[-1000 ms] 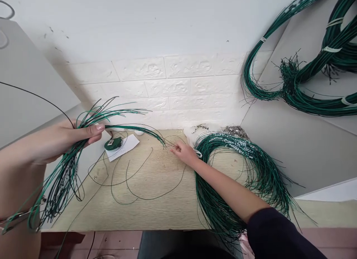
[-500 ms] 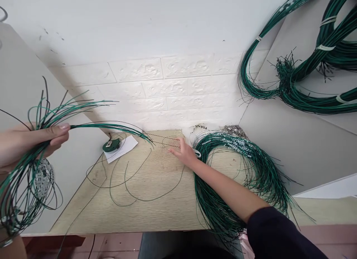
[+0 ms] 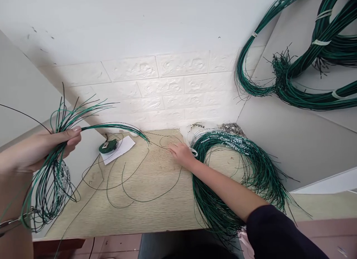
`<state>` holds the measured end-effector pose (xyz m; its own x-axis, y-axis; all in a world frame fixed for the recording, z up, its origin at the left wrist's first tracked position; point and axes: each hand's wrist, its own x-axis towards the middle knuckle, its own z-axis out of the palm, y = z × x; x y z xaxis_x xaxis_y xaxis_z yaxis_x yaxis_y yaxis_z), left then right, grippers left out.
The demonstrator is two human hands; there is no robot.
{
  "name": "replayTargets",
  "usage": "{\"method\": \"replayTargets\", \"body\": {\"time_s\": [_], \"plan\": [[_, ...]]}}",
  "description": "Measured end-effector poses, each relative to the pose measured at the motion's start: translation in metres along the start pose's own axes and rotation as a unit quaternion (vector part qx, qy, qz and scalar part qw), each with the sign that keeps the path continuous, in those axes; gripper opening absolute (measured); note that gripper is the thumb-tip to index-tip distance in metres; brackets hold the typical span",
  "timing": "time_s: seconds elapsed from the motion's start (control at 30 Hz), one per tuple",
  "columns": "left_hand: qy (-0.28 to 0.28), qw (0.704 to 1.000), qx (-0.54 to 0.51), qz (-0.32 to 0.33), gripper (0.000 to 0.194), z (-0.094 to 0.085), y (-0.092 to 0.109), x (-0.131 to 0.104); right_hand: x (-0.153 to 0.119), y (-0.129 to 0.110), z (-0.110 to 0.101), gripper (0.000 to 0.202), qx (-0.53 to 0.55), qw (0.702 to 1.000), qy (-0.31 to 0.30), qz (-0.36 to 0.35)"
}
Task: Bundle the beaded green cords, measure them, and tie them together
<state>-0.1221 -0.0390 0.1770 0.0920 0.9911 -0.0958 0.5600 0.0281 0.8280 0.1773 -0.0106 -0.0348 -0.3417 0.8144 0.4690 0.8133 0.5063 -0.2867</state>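
Note:
My left hand (image 3: 63, 143) is closed around a looped bundle of green and black wires (image 3: 48, 188) at the left. Some ends fan out above the fist, and a thin strand group (image 3: 117, 125) reaches right from my fingertips. Over the middle of the table my right hand (image 3: 180, 154) has its fingers pressed together on a thin dark wire that runs toward the tip of that strand group. Right beside this hand and under the forearm lies a large curved bundle of green wires (image 3: 267, 169) with small white pieces along its upper part.
A green tape measure (image 3: 108, 146) rests on white paper (image 3: 122, 149) at the table's back left. Loose wires curl across the wooden table (image 3: 156, 218). Tied wire coils (image 3: 304, 65) hang at the upper right. Silvery material (image 3: 232, 128) sits by the wall.
My left hand has moved right with its bundle. The spread fingers of my right hand have closed together on the thin wire, slightly lower than before.

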Motion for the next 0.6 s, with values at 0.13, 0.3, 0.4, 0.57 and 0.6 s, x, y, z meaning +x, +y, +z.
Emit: {"method": "replayTargets", "body": {"time_s": [0.13, 0.3, 0.4, 0.57, 0.6], "plan": [[0.019, 0.991, -0.085, -0.098, 0.032, 0.003, 0.002, 0.002, 0.0, -0.002, -0.003, 0.028, -0.037, 0.999, -0.002, 0.001], [0.034, 0.986, -0.116, -0.113, 0.033, 0.006, 0.001, 0.009, 0.0, -0.005, -0.008, 0.023, -0.074, 0.997, -0.017, -0.012], [0.036, 0.989, -0.107, -0.097, 0.035, 0.007, -0.002, 0.012, -0.001, -0.005, -0.008, 0.023, -0.095, 0.995, -0.029, -0.013], [0.018, 0.988, -0.145, -0.053, 0.029, -0.01, -0.012, 0.019, -0.003, 0.004, -0.002, 0.021, -0.128, 0.991, -0.043, 0.022], [0.011, 0.988, -0.15, -0.025, 0.028, -0.018, -0.015, 0.021, -0.003, 0.006, -0.001, 0.02, -0.134, 0.99, -0.044, 0.033]]}}
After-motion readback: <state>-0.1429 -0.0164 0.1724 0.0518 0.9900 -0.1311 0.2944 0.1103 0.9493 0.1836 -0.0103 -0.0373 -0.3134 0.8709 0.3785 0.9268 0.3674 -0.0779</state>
